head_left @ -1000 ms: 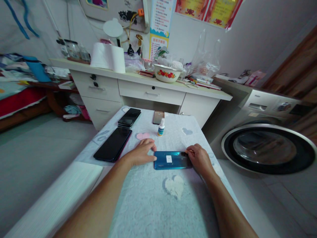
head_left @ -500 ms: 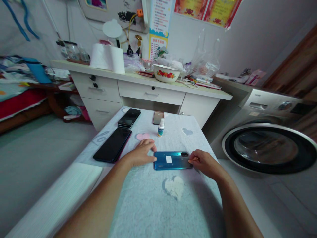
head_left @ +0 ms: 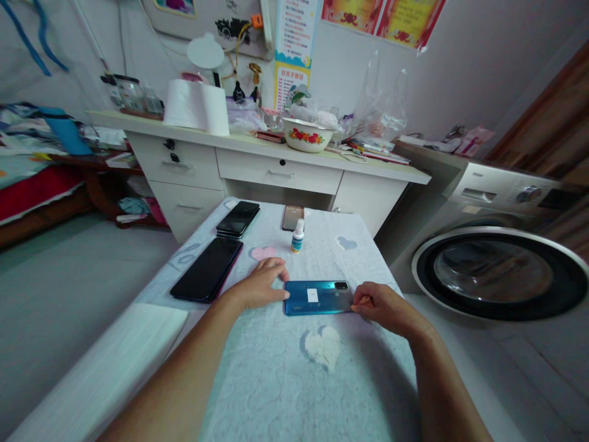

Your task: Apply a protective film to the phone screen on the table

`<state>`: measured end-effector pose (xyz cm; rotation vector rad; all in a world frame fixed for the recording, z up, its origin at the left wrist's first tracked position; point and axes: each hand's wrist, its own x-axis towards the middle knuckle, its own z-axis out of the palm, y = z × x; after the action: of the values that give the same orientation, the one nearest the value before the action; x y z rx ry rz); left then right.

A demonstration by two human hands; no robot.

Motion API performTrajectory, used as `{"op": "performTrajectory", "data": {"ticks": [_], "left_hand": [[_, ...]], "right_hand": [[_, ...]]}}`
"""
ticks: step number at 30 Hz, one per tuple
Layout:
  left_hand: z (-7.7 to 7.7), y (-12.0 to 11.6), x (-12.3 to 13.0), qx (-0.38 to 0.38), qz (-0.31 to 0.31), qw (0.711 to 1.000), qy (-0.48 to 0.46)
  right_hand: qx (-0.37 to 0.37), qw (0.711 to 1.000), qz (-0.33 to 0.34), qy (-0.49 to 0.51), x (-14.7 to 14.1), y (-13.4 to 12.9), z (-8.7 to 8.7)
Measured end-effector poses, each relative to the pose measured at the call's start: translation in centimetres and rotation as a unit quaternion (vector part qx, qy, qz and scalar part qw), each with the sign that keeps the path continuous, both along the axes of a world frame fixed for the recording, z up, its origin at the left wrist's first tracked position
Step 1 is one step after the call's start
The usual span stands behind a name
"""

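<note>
Now the pinched right hand (head_left: 373,305) bares the blue smartphone (head_left: 297,305)'s camera (head_left: 341,286), apparently shifting work toward the table (head_left: 271,393)'s near edge; the spread left hand (head_left: 260,285) steadies.

A room in a home is showing: a washing machine (head_left: 501,184) is standing right of the desk (head_left: 248,164), what looks like a bed (head_left: 37,190) is stretching left of the desk, paper rolls (head_left: 196,107) and a flowered bowl (head_left: 304,136) are sitting on it, posters (head_left: 411,21) are hanging above.
</note>
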<state>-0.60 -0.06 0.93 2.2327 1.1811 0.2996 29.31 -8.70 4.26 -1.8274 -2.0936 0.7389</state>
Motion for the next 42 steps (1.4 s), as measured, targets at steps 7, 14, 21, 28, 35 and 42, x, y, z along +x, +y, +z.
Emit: {"op": "performTrajectory", "data": {"ticks": [7, 14, 21, 28, 35, 42], "left_hand": [[-0.2, 0.1, -0.1, 0.001, -0.001, 1.0, -0.009], [-0.2, 0.0, -0.1, 0.004, -0.002, 1.0, -0.015], [-0.4, 0.2, -0.2, 0.003, -0.002, 1.0, -0.012], [-0.1, 0.0, -0.1, 0.005, 0.001, 1.0, -0.008], [0.0, -0.1, -0.1, 0.0, 0.004, 1.0, -0.002], [-0.4, 0.2, -0.2, 0.0, 0.0, 1.0, -0.006]], "right_hand": [[0.1, 0.991, -0.057, -0.07, -1.0, 1.2, -1.0], [0.131, 0.986, -0.056, -0.089, -2.0, 1.8, -2.0], [0.13, 0.989, -0.036, -0.065, -3.3, 1.6, -2.2], [0.134, 0.989, -0.014, -0.057, -3.6, 1.6, -2.5], [0.093, 0.995, 0.033, -0.029, -3.6, 0.9, -1.2], [0.045, 0.997, 0.05, -0.028, -3.3, 0.2, 0.2]]}}
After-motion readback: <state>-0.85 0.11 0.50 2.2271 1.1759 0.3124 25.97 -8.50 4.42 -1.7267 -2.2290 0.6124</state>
